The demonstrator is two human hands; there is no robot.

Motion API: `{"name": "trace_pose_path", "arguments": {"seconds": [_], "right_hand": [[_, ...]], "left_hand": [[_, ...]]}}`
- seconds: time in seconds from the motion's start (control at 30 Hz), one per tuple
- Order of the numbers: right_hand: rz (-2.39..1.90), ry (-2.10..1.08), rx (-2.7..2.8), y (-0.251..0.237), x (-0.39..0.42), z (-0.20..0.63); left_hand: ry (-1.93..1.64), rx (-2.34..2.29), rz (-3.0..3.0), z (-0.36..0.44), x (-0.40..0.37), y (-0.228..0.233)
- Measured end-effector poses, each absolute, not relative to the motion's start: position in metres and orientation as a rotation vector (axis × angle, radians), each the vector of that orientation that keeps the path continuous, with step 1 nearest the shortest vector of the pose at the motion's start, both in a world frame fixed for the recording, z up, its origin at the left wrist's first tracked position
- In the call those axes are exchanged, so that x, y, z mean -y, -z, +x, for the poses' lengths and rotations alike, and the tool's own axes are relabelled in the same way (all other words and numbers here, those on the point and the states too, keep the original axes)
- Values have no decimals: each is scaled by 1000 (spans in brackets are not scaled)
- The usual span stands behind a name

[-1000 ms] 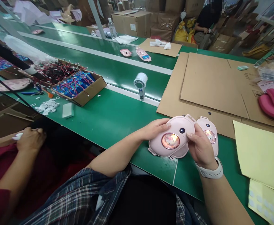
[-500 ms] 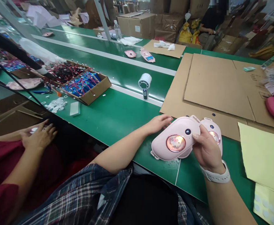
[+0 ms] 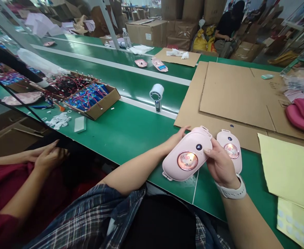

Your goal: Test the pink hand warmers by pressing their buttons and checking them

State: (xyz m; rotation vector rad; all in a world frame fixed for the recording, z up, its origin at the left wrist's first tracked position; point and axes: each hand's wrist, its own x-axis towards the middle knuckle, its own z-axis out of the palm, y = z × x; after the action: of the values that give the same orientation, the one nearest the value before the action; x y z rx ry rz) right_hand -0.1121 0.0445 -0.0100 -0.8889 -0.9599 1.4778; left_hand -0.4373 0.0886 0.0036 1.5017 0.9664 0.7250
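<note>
- The right hand (image 3: 221, 166) is closed around the right end of a pink oval device (image 3: 187, 158), thumb on its face beside a small dark display, and holds it tilted above the near edge of the green table (image 3: 126, 129).
- The device's round centre window glows orange-pink.
- The left hand (image 3: 176, 135) lies behind the device's upper left side, fingers loosely spread; whether it touches the shell I cannot tell.
- A second pink device (image 3: 230, 152) lies flat just right of the held one, partly behind the right hand, by the near edge of a cardboard sheet (image 3: 235, 90).
- A white handheld fan (image 3: 156, 95) stands mid-table, along the white stripe.
- A box of blue cells (image 3: 91, 98) sits towards the left edge.
- Yellow sheets (image 3: 289, 169) lie at the near right corner.
- A co-worker's hand (image 3: 49, 157) rests off the left near edge.
</note>
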Motion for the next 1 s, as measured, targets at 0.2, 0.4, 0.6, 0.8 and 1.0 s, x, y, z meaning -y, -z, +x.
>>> {"name": "trace_pose_path", "arguments": {"seconds": [0.2, 0.4, 0.6, 0.8, 1.0], "right_hand": [[-943, -1446, 963, 13, -45, -110], [-951, -1437, 972, 14, -47, -109], [-942, -1366, 957, 11, -49, -101], [-997, -1275, 972, 6, -51, -97], [-977, -1346, 964, 5, -50, -95]], "left_hand": [[-688, -1141, 1591, -316, -151, 45], [-1008, -1426, 1914, -317, -139, 35], [-745, -543, 1678, -310, -119, 19], [-465, -486, 1647, -311, -111, 7], [-556, -515, 1669, -310, -107, 4]]}}
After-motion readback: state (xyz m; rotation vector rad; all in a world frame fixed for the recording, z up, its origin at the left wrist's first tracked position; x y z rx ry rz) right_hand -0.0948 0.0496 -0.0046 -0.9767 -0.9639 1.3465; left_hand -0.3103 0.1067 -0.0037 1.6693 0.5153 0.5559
